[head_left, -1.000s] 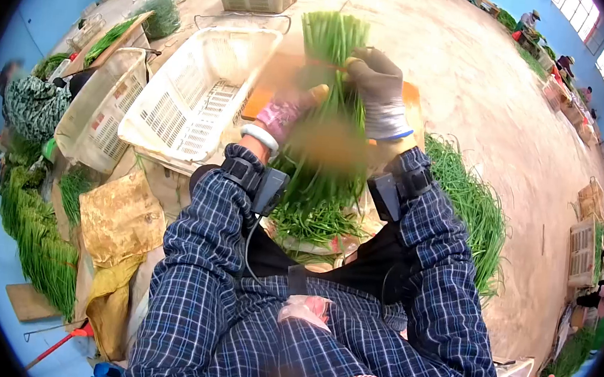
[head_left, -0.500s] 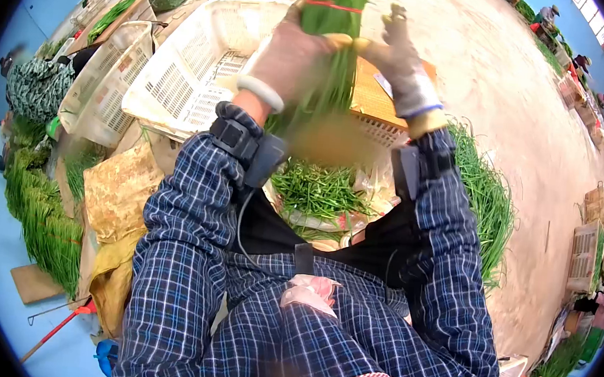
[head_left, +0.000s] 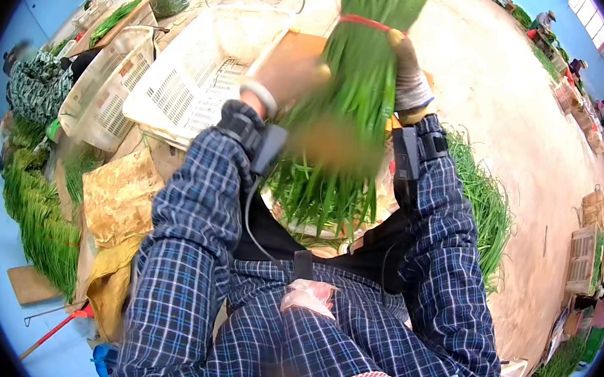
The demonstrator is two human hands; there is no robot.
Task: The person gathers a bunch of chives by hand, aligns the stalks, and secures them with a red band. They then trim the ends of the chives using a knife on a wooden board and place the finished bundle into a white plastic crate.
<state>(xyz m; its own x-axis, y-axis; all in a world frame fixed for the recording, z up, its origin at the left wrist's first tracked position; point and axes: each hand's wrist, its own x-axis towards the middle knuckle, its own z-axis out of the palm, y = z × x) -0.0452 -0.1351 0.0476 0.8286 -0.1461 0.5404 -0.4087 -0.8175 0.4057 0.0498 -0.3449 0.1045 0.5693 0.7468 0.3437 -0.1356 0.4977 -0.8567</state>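
Note:
A large bunch of long green stalks (head_left: 362, 72), tied with a red band (head_left: 364, 22), stands in front of me, its lower ends fanned out over a pile of loose stalks. My right hand (head_left: 407, 72), in a grey glove with yellowish fingertips, grips the bunch's right side just below the band. Close to its left side is my left hand (head_left: 290, 80), gloved and smeared by motion, so its fingers and any contact are unclear. A blurred brownish spot covers part of the lower stalks.
An open white plastic crate (head_left: 173, 98) stands front left, with more crates (head_left: 106, 89) beyond it. Green stalks (head_left: 484, 204) lie on the floor at right. A yellow sack (head_left: 122, 194) and stalk heaps (head_left: 41, 216) are at left. Several people work in the distance.
The bunch has come lower and to the right, its stalks now spread over the pile. My right hand has closed on its side. My left hand has moved slightly down, away from the band.

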